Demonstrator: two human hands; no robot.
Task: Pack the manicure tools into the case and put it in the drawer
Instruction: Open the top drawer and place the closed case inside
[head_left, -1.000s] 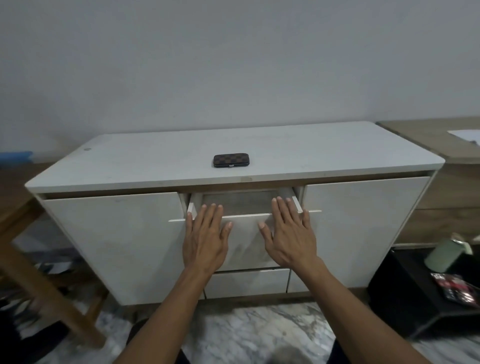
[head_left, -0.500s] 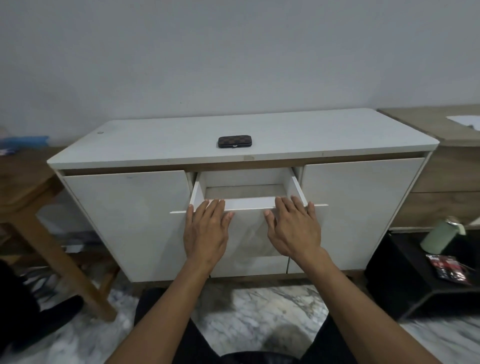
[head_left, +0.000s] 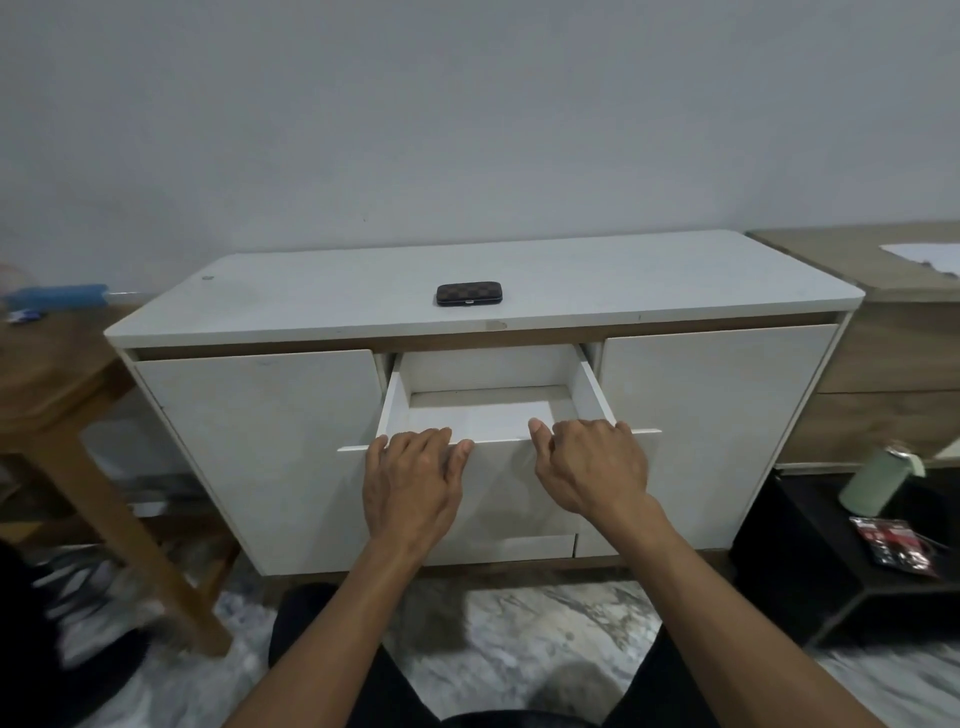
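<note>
I have the drawer (head_left: 493, 415) as my landmark: the top middle one of the white cabinet (head_left: 260, 441), pulled out toward me, its pale inside bare as far as I can see; my left hand (head_left: 410, 483) lies over the left part of the drawer's front edge, fingers curled over the top lip and thumb on the outer face, gripping that edge and nothing else; my right hand (head_left: 592, 467) grips the right part of the same edge, fingers bent over the lip, thumb pointing up beside the opening; the two hands are apart, with a stretch of bare drawer front between them. The case (head_left: 470, 294) is closed, dark with a checked pattern, and lies flat on the tabletop (head_left: 649, 280) above and behind the drawer, roughly over its middle, well back from the front rim; no loose manicure tools show around it. Left of the drawer there is a closed cabinet door, right of it another; below it, a second drawer front sits shut. Farther left of the drawer stands a wooden table (head_left: 57, 384); farther right, low down, a pale green bottle (head_left: 878, 480) lies tilted on a black stand (head_left: 810, 571) beside a red and black packet (head_left: 893, 545); the floor beneath the drawer is marbled grey.
</note>
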